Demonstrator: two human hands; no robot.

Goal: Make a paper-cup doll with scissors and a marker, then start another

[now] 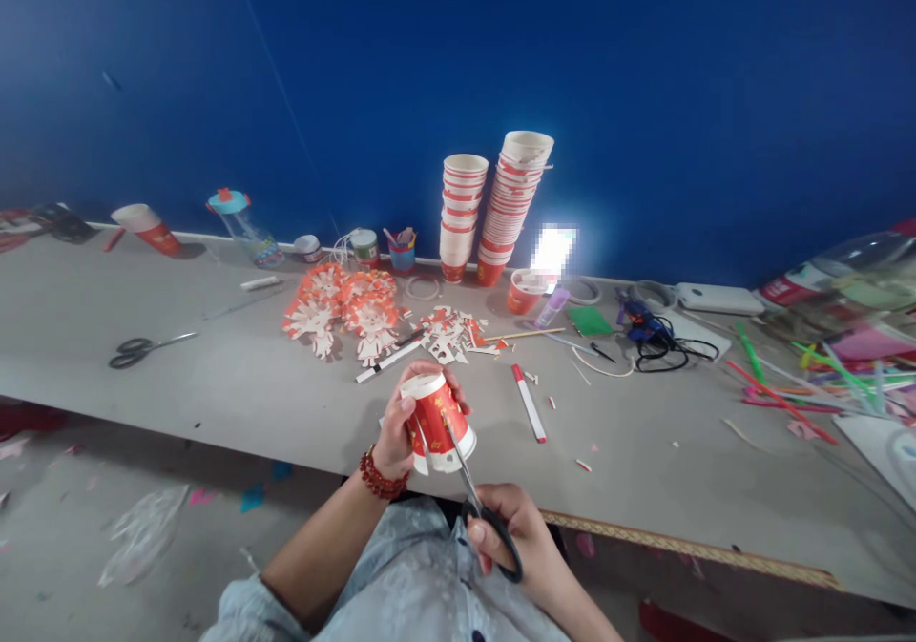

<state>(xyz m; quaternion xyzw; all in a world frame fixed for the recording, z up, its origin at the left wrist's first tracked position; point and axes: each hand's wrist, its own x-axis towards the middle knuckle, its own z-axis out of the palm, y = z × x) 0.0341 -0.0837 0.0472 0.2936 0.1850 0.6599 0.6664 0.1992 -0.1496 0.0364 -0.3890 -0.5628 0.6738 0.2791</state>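
Observation:
My left hand [398,429] is wrapped round a red paper cup [435,421] with gold print, held upside down above the table's front edge. A slit runs up the cup's side from its wide rim, and a strip there stands loose. In my right hand [521,528] are black-handled scissors [470,491]. Their blades lie on the cup's wall, reaching up from the rim. Beyond my hands lie white and red paper scraps [449,331] and several cut-paper figures with orange fringes [372,313].
Two tall stacks of paper cups [464,213] stand against the blue wall. Another pair of scissors [147,346] lies at the left. A red-capped marker [530,405] is right of my hands. A blue glue gun [639,322] with its cord and coloured sticks [851,380] lie further right.

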